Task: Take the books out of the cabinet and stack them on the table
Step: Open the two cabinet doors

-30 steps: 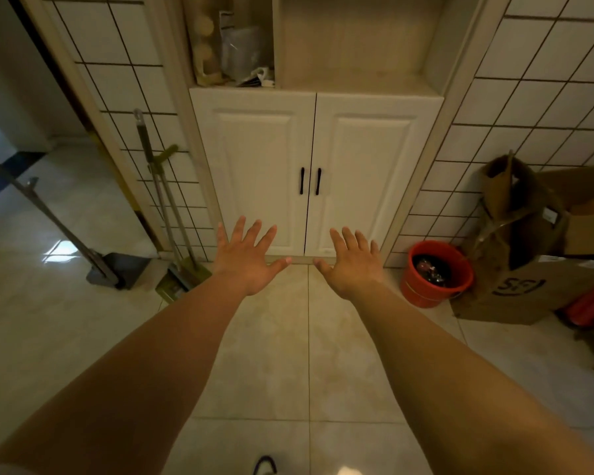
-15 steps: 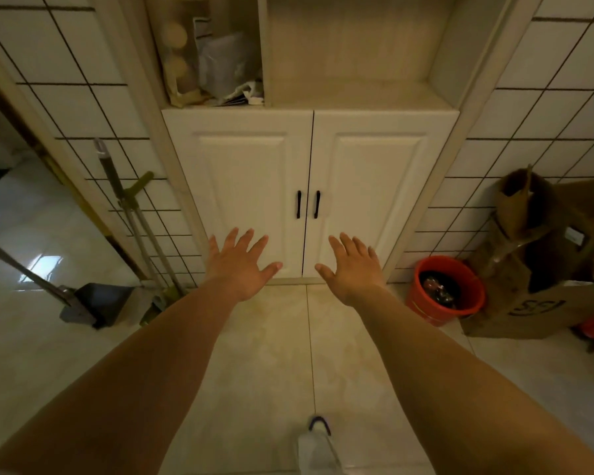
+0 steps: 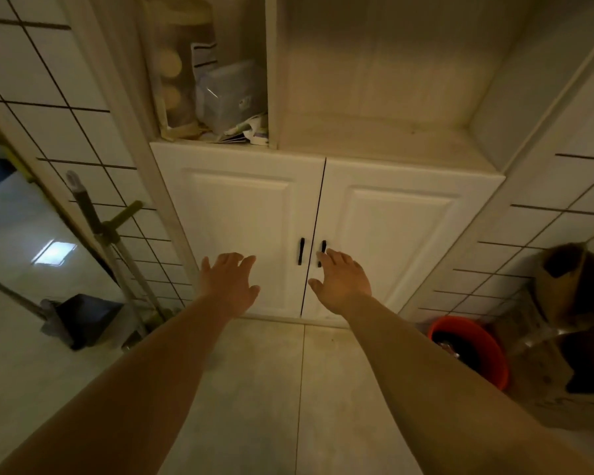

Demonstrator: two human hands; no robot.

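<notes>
Head view, one item under entry: cabinet (image 3: 326, 214), white, two panelled doors, both closed, each with a short black vertical pull beside the centre seam. Left handle (image 3: 301, 251) is untouched; right handle (image 3: 323, 252) has fingertips at or just over it, contact uncertain. Left hand (image 3: 227, 284): spread flat, palm down, holding nothing, low before the left door. Right hand (image 3: 341, 281): open, fingers loosely extended, holding nothing, nearest the right pull. Books: none visible (presumably behind the doors; the open shelf above shows only a clear plastic box (image 3: 230, 97) and loose papers). The desk is out of view. Handling, by judgement: the doors look light and stiff, best hooked by the pulls with two fingers and swung outward. Books will likely be rigid and fairly heavy in bulk, with possibly slick covers, so grip each by the spine edge, or clamp a few together between both palms. Red bucket (image 3: 468, 351) stands on the floor right of the cabinet, apparently clear of the door's swing.
</notes>
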